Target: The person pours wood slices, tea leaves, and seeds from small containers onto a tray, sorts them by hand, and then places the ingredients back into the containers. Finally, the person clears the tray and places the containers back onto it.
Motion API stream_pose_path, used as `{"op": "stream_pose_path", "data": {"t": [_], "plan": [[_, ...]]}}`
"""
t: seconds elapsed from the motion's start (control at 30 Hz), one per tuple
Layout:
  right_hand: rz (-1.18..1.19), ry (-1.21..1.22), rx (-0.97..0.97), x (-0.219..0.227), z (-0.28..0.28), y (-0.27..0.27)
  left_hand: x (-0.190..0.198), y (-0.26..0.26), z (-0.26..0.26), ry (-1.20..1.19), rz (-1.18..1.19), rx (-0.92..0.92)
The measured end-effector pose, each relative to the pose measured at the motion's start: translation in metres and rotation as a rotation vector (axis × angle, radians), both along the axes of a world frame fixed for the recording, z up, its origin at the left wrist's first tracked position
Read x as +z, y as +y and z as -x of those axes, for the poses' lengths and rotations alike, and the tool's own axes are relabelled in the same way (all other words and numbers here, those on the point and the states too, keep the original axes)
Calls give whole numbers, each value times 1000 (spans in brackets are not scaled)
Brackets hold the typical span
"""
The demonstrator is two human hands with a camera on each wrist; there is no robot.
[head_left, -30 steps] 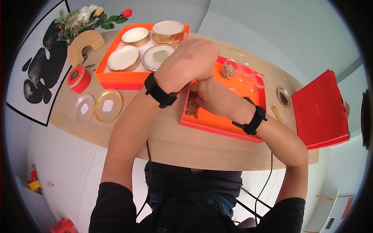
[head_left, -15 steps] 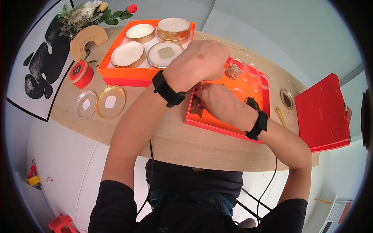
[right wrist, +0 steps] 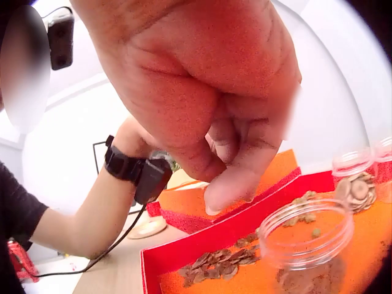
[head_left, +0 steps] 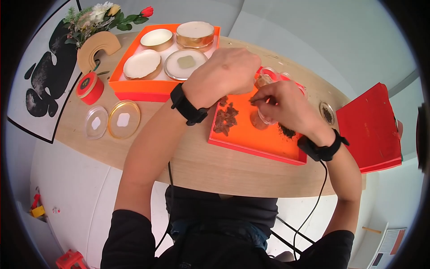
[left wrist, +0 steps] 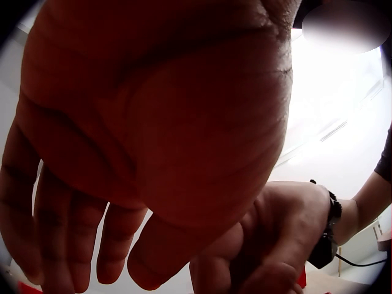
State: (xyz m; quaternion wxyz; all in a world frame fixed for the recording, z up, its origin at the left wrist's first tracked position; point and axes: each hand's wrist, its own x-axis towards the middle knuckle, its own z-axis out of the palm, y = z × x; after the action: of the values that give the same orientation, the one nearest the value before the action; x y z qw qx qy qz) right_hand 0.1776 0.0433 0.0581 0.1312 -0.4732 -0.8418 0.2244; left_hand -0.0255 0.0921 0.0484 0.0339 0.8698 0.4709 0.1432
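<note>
My left hand [head_left: 228, 71] hovers at the back left corner of the red tray [head_left: 257, 151]; in the left wrist view its fingers [left wrist: 113, 245] hang loosely, with nothing visible in them. Over the middle of that tray is my right hand [head_left: 293, 105], fingers and thumb curled, nothing visible between them. A clear jar with brown contents [right wrist: 309, 278] stands below it. Brown dried pieces [head_left: 226, 119] lie at the tray's left, and a dark loose heap [head_left: 286, 131] near its right. Small greenish pieces [right wrist: 303, 211] lie behind the jar; another jar holds round slices [right wrist: 356, 191].
Behind left stands an orange box [head_left: 148, 86] with several round tins. Two clear lids [head_left: 96, 122], a red tin [head_left: 90, 88], a tan arch [head_left: 85, 54] and flowers are at the left. A small dish [head_left: 327, 113] and an upright red lid [head_left: 369, 130] are at the right.
My right hand has moved right, off the brown pieces at the tray's left, which now show more fully. My left hand stays in nearly the same place.
</note>
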Motion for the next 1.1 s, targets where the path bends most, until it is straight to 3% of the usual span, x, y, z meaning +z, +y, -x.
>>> {"op": "stream_pose_path", "data": {"t": [0.03,0.1,0.27,0.37,0.8,1.1], "plan": [[-4,-3,-10,5,-10,-1,1,0,-6,-12,64,-29],[187,147,-236,17,-25,-3,3,-4,-12,-23,129,-61],[210,284,-275,18,-50,1,5,-4,-23,-126,287,-158],[245,366,-255,12,-52,6,-1,-2,-26,-270,286,-233],[325,397,-142,-18,-61,19,-8,-9,-46,-105,264,-109],[241,373,-124,-11,-77,25,-15,-7,-45,-169,340,-101]]}}
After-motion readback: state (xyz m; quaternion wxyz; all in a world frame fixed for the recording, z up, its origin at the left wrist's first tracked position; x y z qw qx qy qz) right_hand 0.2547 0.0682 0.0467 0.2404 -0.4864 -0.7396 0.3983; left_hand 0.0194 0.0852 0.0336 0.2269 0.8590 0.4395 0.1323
